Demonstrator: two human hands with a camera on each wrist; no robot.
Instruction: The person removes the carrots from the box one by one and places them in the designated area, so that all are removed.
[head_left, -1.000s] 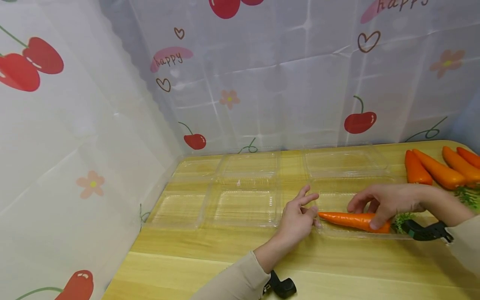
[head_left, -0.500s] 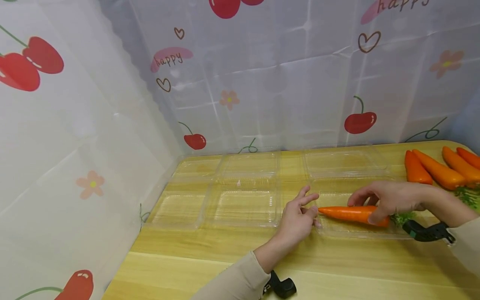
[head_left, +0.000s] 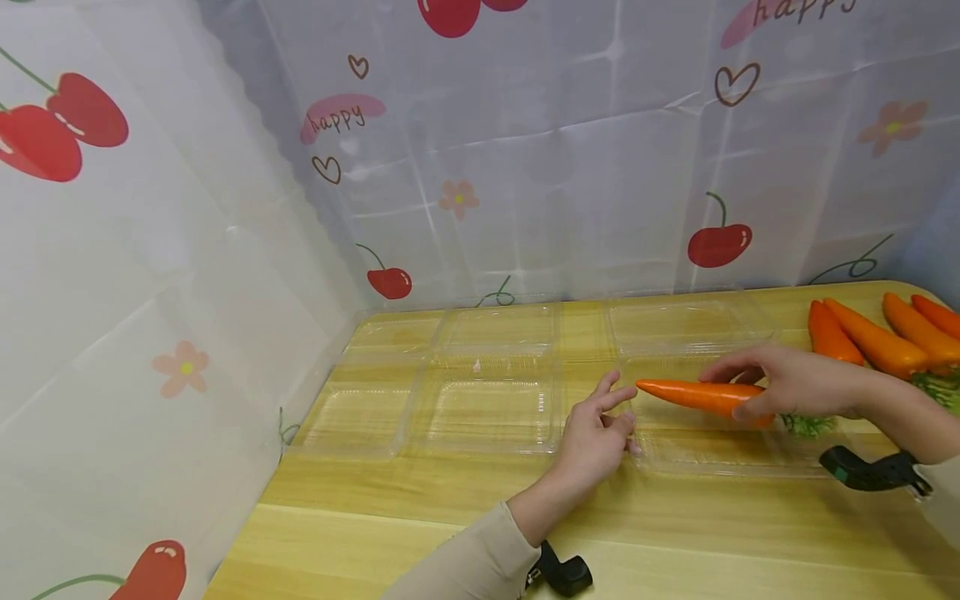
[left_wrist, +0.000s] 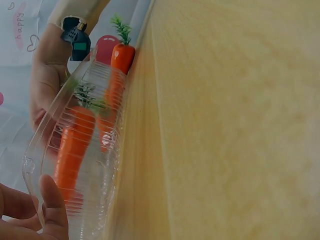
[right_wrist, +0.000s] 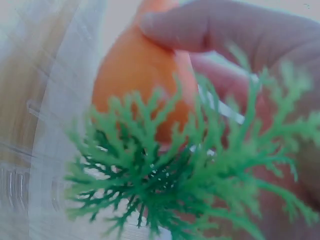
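An orange carrot (head_left: 690,395) with green leafy tops (right_wrist: 150,170) is gripped near its thick end by my right hand (head_left: 795,383). The thumb presses one side and the fingers lie round the other. Its pointed end faces left, over a clear plastic container (head_left: 720,468) with its lid laid back. At the left end of that container, my left hand (head_left: 596,433) pinches the rim between thumb and fingers; other fingers stick out. In the left wrist view the carrot (left_wrist: 75,145) shows through the ribbed clear wall.
Several more carrots (head_left: 873,337) lie at the right back of the wooden table (head_left: 420,517). More clear containers (head_left: 491,417) stand open to the left. A printed curtain (head_left: 525,167) hangs behind the table.
My right hand has lifted the carrot and moved it toward the back, from low in the container to higher above it. My left hand has stayed at the rim.
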